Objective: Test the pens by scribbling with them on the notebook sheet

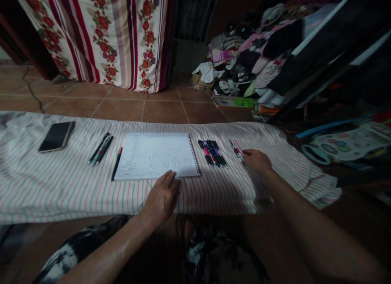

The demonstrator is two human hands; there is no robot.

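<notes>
A spiral-bound notebook (155,153) lies open on the striped cloth, its page covered in faint marks. My left hand (163,196) lies flat with fingers stretched over the notebook's near edge. My right hand (258,159) has its fingers curled and pinched at the side of a small group of pens (236,150) with pink and dark barrels. Exactly how the fingertips meet them is hard to see. Between the notebook and that hand, several black, red and purple pens (213,153) lie side by side. A black pen with an orange end (117,164) rests along the notebook's left edge.
More dark pens (100,150) lie left of the notebook, with a phone (56,136) farther left. The striped cloth (76,194) covers a long low surface. Beyond are a floral curtain (122,39), a tiled floor (161,111) and a heap of clothes (253,56).
</notes>
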